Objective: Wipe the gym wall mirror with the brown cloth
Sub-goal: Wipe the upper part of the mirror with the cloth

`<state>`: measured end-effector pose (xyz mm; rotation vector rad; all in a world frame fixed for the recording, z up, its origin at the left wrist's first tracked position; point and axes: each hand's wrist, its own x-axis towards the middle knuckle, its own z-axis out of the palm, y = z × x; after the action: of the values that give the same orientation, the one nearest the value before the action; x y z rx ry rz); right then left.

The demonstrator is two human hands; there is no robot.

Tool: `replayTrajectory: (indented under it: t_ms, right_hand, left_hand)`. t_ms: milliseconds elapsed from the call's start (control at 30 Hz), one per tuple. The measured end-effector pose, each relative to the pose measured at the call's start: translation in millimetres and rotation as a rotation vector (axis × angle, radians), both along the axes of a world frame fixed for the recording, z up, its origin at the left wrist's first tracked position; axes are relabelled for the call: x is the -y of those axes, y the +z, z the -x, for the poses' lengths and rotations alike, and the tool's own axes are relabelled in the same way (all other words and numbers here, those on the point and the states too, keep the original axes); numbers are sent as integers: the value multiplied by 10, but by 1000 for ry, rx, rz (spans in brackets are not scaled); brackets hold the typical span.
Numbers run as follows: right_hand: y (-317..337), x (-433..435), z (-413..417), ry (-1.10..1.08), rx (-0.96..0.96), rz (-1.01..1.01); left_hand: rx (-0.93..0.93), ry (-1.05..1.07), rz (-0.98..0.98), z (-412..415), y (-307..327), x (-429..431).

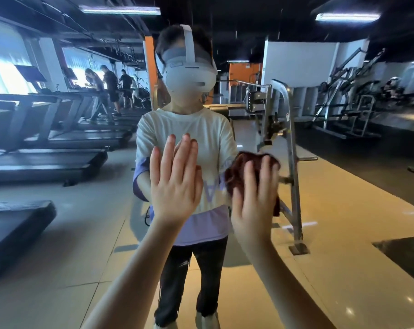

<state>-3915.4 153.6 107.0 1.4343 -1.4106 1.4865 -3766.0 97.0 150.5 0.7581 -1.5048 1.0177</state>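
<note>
Brown cloth (236, 169) lies bunched against the mirror (343, 210), pinned there under the right hand (253, 198). Its fingers run straight up over the fabric, pressing rather than curling round it, and folds of cloth stick out above the fingertips and past the hand's outer edge. The picture is blurred around this hand. Just beside it, the left hand (175, 184) is laid flat on the glass, fingers straight and slightly spread, holding nothing. Both forearms reach up from the bottom of the view. The mirror fills the whole view and reflects the person head-on: a white headset (189, 74), a pale T-shirt with a lilac hem, dark trousers. The cloth sits at about chest height of that reflection, toward the right of the picture. Also reflected are a row of treadmills (59, 143) on the left with people (106, 86) on the far ones, a steel machine frame (289, 138) right of the cloth, and strip lights (119, 9) on a dark ceiling.
</note>
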Motion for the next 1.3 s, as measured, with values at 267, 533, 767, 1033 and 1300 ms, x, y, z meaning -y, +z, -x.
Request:
replayTrajectory:
  t_ms: [267,533,767,1033,1300]
  right_hand:
    - [-54,-70,511,-22,-15,-2]
    - [-485,-119,100,60,-183,-128]
    - [-500,-106,177,-49,339,-92]
    - [-203,-88,303,14,22,-76]
    - [-106,-52,223,66,-91,-45]
  left_hand:
    - [-9,38,24,2,-2,-1]
    - [6,34,40,-10,-4,3]
    - [27,-42,44,-14,-18,8]
    - [153,-91,27,96,-173,4]
    - [125,-79,24,123,-159,2]
